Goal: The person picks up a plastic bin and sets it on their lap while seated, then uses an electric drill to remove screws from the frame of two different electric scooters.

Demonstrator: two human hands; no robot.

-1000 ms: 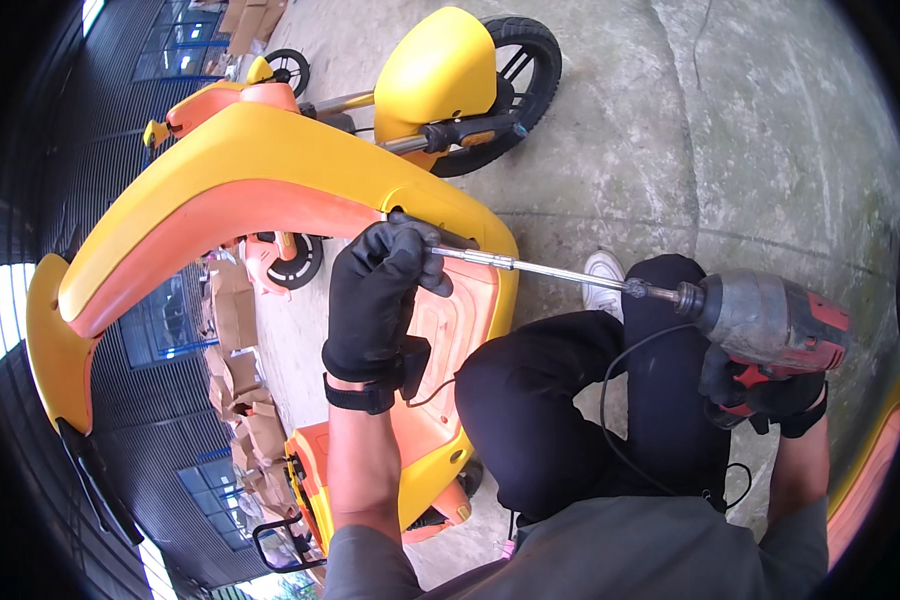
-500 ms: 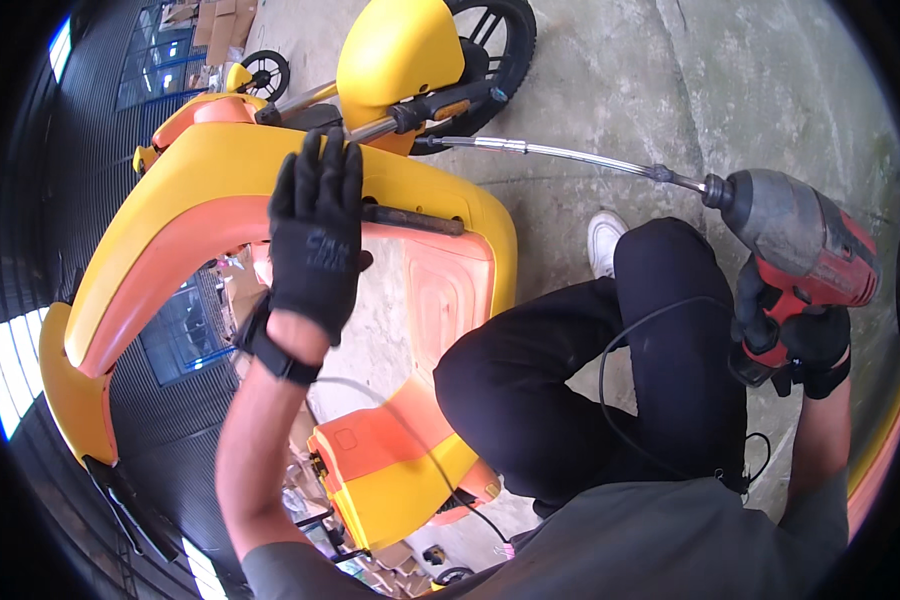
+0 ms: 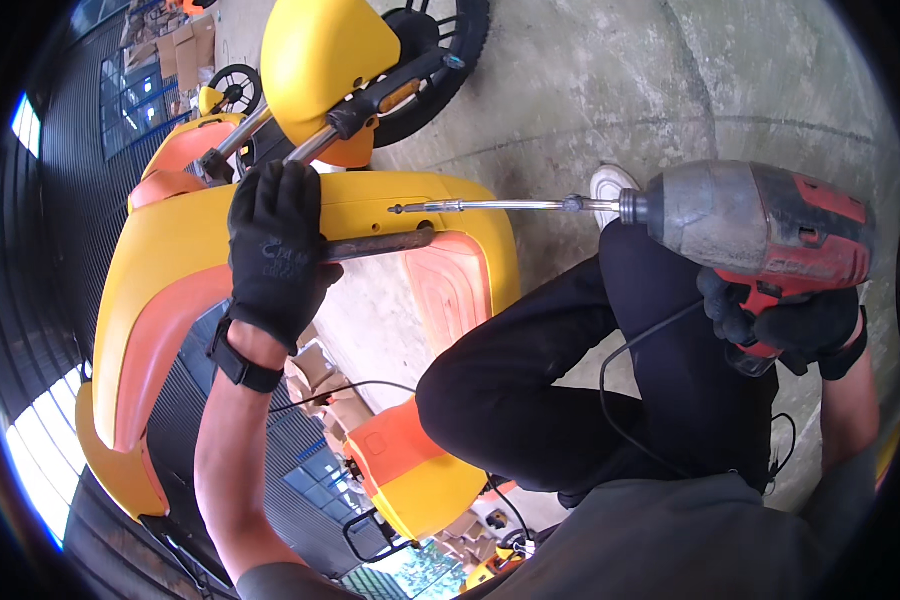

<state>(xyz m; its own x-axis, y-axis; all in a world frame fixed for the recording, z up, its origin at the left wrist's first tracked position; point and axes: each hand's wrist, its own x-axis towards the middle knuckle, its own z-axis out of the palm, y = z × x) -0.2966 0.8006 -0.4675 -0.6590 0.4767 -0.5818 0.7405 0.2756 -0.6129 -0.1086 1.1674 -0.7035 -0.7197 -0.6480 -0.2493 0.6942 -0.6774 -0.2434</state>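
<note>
My left hand (image 3: 278, 245), in a black glove, lies against the yellow body panel (image 3: 355, 200) of a scooter, fingers stretched out flat. Beside its palm runs a dark bar (image 3: 380, 245) along the panel's inner edge. My right hand (image 3: 820, 325), also gloved, is wrapped around the grip of a red and grey impact driver (image 3: 730, 220). A long thin metal bit extension (image 3: 520, 205) points left from the chuck. Its tip appears in front of the panel, close to a small hole (image 3: 377, 227); whether it touches cannot be made out.
A yellow front cover (image 3: 325, 75) and black wheel (image 3: 440, 80) are at the top. Below the frame sits an orange and yellow seat section (image 3: 420, 470). My bent knees (image 3: 540, 370) are at centre, with a thin black cable (image 3: 630, 350) across them. Cardboard boxes (image 3: 185, 55) stand far off.
The driver looks larger and nearer, and its bit tip has shifted left and down, from beside the wheel to over the panel. My left hand stays flat on the panel while the view has shifted.
</note>
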